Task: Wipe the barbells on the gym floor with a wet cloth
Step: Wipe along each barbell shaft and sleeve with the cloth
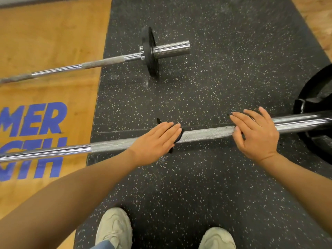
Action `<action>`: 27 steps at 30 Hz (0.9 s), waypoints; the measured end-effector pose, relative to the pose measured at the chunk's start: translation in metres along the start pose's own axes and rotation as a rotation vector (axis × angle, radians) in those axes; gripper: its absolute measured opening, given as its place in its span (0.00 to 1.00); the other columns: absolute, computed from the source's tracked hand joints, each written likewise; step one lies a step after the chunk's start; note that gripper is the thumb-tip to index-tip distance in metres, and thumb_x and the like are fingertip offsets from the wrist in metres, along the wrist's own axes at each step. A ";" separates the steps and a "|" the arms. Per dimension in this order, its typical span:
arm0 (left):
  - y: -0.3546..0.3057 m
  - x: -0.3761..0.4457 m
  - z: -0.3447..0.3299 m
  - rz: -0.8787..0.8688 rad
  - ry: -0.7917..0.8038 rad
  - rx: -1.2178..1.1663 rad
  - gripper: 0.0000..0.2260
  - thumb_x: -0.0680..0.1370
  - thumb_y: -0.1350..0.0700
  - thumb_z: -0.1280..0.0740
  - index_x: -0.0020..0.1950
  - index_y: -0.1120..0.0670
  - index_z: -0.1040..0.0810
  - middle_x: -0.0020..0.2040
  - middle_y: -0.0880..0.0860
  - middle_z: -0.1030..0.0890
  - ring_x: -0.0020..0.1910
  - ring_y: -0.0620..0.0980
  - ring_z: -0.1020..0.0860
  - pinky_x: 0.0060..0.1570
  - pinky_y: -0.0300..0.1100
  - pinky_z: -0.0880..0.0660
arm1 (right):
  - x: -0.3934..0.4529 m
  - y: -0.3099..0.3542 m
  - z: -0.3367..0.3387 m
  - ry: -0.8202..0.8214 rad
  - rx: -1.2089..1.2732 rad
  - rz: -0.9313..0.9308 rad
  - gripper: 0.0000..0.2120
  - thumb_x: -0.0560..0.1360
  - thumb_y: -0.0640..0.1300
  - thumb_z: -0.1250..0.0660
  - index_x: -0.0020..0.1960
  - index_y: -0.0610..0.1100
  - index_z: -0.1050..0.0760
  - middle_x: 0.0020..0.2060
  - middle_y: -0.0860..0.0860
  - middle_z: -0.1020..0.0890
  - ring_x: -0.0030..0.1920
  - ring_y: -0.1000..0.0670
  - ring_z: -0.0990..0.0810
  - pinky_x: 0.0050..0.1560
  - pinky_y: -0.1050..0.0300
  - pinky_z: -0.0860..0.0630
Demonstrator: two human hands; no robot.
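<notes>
Both hands, left hand [158,139] and right hand [256,133], are pressing dark cloth [177,136] flat-fingered on the near barbell [206,134]; unclamped, it is likely rolling away.

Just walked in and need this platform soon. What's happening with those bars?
A person is wiping the near barbell on the black rubber mat. Both hands lie flat on its rough grip section, the left hand pressing a dark cloth against the bar, the right hand nearer the big plate. The second barbell lies beyond, untouched.
</notes>
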State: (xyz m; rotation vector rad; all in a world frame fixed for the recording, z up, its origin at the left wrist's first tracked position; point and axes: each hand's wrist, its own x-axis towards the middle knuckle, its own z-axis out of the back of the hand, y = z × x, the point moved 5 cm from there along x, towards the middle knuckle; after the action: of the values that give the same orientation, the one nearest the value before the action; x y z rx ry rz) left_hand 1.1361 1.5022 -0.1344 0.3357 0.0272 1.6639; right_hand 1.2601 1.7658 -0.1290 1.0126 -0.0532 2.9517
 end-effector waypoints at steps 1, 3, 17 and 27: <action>-0.005 0.009 -0.003 0.003 -0.019 0.001 0.22 0.84 0.54 0.48 0.75 0.65 0.41 0.71 0.63 0.28 0.69 0.62 0.29 0.71 0.55 0.34 | 0.000 0.000 0.001 -0.003 -0.002 -0.003 0.16 0.80 0.42 0.41 0.57 0.39 0.17 0.54 0.45 0.15 0.54 0.39 0.18 0.70 0.38 0.32; -0.022 0.037 -0.009 -0.016 -0.061 0.011 0.22 0.84 0.55 0.44 0.74 0.66 0.39 0.71 0.63 0.28 0.69 0.62 0.29 0.71 0.55 0.33 | 0.001 0.000 0.002 0.001 -0.008 -0.009 0.16 0.80 0.42 0.41 0.57 0.39 0.17 0.54 0.45 0.15 0.54 0.39 0.18 0.70 0.38 0.32; -0.035 0.063 -0.005 0.005 0.005 0.014 0.23 0.85 0.52 0.51 0.75 0.64 0.36 0.73 0.62 0.31 0.72 0.62 0.32 0.73 0.54 0.36 | 0.000 -0.002 -0.001 0.013 0.001 0.058 0.15 0.81 0.42 0.40 0.60 0.40 0.18 0.56 0.46 0.16 0.55 0.39 0.18 0.68 0.37 0.30; -0.023 0.047 -0.004 -0.082 0.044 -0.027 0.23 0.85 0.51 0.51 0.75 0.65 0.40 0.73 0.63 0.31 0.72 0.63 0.32 0.70 0.56 0.32 | -0.002 -0.003 -0.001 0.019 -0.006 0.109 0.17 0.81 0.44 0.41 0.62 0.39 0.19 0.58 0.45 0.16 0.55 0.38 0.18 0.68 0.38 0.30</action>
State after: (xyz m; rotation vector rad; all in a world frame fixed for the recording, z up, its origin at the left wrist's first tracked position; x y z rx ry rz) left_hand 1.1533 1.5514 -0.1335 0.2739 0.0503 1.5889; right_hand 1.2617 1.7687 -0.1310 1.0131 -0.1205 3.0564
